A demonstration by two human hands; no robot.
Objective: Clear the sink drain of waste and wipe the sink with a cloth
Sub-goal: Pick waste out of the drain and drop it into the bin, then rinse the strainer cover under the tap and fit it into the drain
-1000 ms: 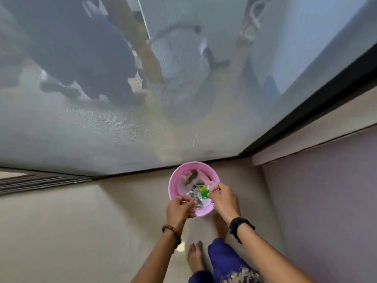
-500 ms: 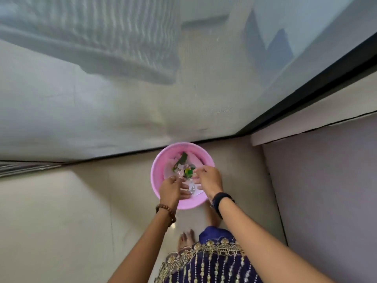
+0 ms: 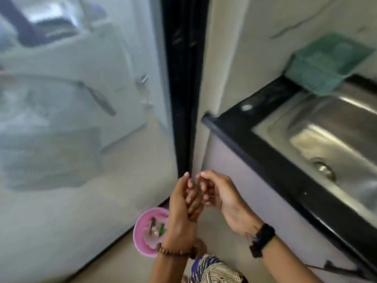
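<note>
A pink bin point(image 3: 142, 240) stands on the floor by the glass door, with green and pale waste point(image 3: 156, 228) inside it. My left hand point(image 3: 181, 209) and my right hand point(image 3: 218, 193) are raised above the bin, close together, fingers loosely curled and apart, with nothing seen in either. The steel sink point(image 3: 330, 137) lies at the right, set in a black counter point(image 3: 255, 152). Its round drain point(image 3: 324, 168) shows in the basin floor. The frame is blurred by motion.
A green plastic basket point(image 3: 326, 64) sits on the counter behind the sink. A black door frame point(image 3: 183, 78) and a mesh-covered glass door point(image 3: 81, 119) fill the left. The pale cabinet front point(image 3: 244, 201) drops below the counter edge.
The view has swung up and right, bringing the sink and counter into sight. Both hands have lifted out of the pink bin, which now sits lower in the frame.
</note>
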